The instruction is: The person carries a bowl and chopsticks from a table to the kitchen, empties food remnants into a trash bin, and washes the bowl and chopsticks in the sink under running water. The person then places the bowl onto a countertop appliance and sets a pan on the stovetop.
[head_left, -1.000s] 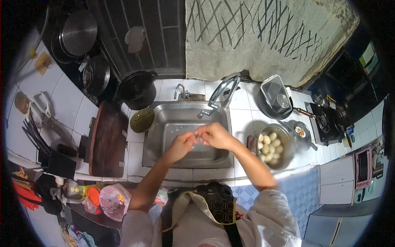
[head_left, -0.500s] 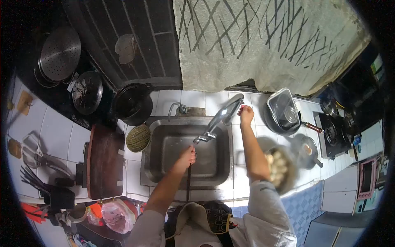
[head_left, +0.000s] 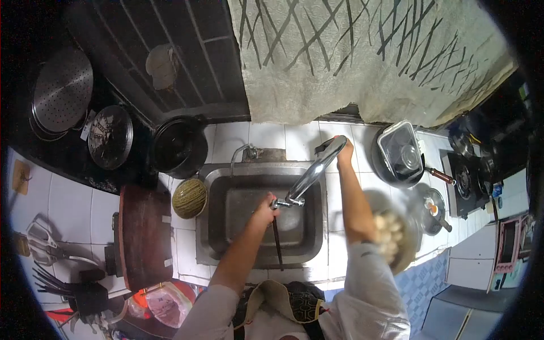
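Note:
My left hand (head_left: pixel 264 211) is closed around the near end of a long, shiny metal object (head_left: pixel 318 171) with a slim dark stem. I cannot make out its exact kind. The object slants up to the right over the steel sink (head_left: pixel 255 212); the dark stem runs from my left hand toward the sink's front edge. At the far upper end, my right hand (head_left: pixel 346 153) grips the object, its fingers partly hidden behind it. Beneath my right forearm stands a bowl (head_left: pixel 407 258) with several pale round pieces in it, partly covered by the arm.
A small tap (head_left: pixel 240 151) rises behind the sink. To the left are a ridged green-brown round object (head_left: pixel 190 199), a black pot (head_left: pixel 180 147) and a brown board (head_left: pixel 144 238). On the right stand a pan with a clear container (head_left: pixel 399 150), a small pan (head_left: pixel 433 212) and a stove (head_left: pixel 466 184).
The shiny object has turned, and its far end has come down a little to the right. My right hand has moved onto that end. The whole view has shifted slightly.

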A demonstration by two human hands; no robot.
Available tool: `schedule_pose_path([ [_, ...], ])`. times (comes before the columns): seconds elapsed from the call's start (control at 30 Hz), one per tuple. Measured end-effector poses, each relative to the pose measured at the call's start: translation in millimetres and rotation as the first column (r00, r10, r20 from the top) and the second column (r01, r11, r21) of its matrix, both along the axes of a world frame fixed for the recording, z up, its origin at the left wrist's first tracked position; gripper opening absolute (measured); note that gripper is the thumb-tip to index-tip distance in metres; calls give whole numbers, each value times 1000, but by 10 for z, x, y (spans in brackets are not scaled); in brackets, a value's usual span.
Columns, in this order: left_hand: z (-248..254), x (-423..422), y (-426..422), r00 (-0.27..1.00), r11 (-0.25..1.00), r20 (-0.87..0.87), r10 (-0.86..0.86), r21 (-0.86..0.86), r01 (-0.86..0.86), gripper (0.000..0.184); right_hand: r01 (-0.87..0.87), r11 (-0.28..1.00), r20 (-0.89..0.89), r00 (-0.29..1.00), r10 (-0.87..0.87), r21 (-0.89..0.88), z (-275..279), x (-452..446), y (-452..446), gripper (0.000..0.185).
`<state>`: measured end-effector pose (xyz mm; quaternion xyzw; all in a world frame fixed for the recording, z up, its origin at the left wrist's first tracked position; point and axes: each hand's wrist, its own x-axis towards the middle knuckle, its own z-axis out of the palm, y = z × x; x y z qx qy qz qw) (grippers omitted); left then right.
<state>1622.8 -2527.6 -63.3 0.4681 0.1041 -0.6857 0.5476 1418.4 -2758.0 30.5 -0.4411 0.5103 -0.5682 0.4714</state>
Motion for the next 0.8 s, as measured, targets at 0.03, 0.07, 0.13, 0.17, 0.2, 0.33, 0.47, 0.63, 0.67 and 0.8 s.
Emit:
schedule_pose_path([
  [0.03, 41, -14, -9, 998, 998, -9, 55, 41, -54, 18, 52, 998, 158, 986, -48, -25, -10, 1, 104, 12],
  [0.07, 132, -31, 7, 999, 998, -11, 51, 42, -50, 18, 271, 960, 197, 940, -279, 64, 31, 81, 310, 12],
  [0.13, 344, -47, -4, 999, 1000, 52, 9, 17, -10, 19, 357, 889, 203, 884, -421, 288, 69, 240, 930, 18],
  [0.17, 32, -32, -41, 989, 999, 140, -40, 35, 35, 20, 401, 895, 143, 891, -430, 194, -572, 358, 1107, 19],
  [0.2, 2, -28, -43, 989, 999, 138, -43, 33, 39, 20, 226, 966, -311, 934, -178, 126, -783, 481, 1486, 20],
  [0.33, -243, 17, 56, 998, 999, 61, 20, -31, -18, 20, -403, 814, -271, 800, 535, 417, -985, 1180, 2266, 23],
  [0.47, -331, 148, 185, 987, 979, 11, -160, -126, 160, 18, -495, 642, -38, 774, 632, 585, -496, 1581, 2271, 23],
  [0.63, -793, 247, 55, 994, 992, 1, -111, -64, 111, 29, -552, 524, 151, 769, 622, 649, -202, 1592, 2271, 23],
  [0.67, -764, 202, 17, 994, 992, -2, -110, -68, 110, 29, -561, 509, 173, 765, 620, 653, -149, 1543, 2288, 23],
  [0.8, 155, -44, 14, 974, 983, 223, -31, 182, -10, 29, -578, 474, 215, 755, 620, 665, 116, 1199, 2458, 23],
])
